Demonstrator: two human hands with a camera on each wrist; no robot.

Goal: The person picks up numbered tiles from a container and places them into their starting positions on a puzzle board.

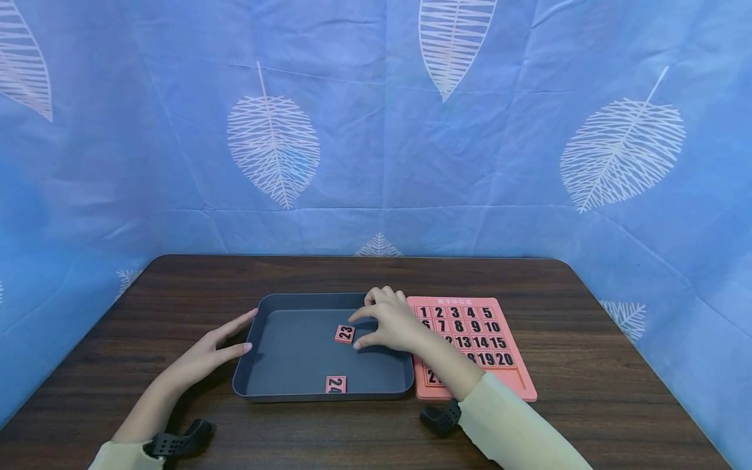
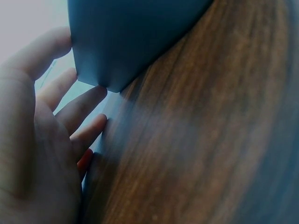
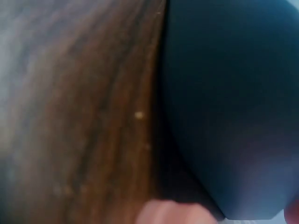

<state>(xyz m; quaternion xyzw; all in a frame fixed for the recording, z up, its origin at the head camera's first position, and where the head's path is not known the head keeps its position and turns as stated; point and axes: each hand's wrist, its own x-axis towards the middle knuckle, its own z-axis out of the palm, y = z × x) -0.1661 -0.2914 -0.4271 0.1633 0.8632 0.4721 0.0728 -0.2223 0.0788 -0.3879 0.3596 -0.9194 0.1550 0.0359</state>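
Note:
A dark grey tray (image 1: 288, 359) lies on the table. Inside it are two pink number tiles, the 23 tile (image 1: 344, 333) near the middle and the 24 tile (image 1: 336, 384) by the front wall. My left hand (image 1: 214, 349) touches the tray's left edge with extended fingers, and the left wrist view shows the hand (image 2: 51, 116) against the tray's outer wall (image 2: 121, 42). Over the tray's right part reaches my right hand (image 1: 390, 321), thumb and index finger apart just right of the 23 tile. In the right wrist view only blurred fingertips (image 3: 175, 213) show.
Right of the tray lies a pink number board (image 1: 519, 385) holding rows of numbered tiles, partly covered by my right forearm. Both lie on a dark wooden table (image 1: 587, 339). A blue curtain (image 1: 376, 150) with white leaf prints hangs behind.

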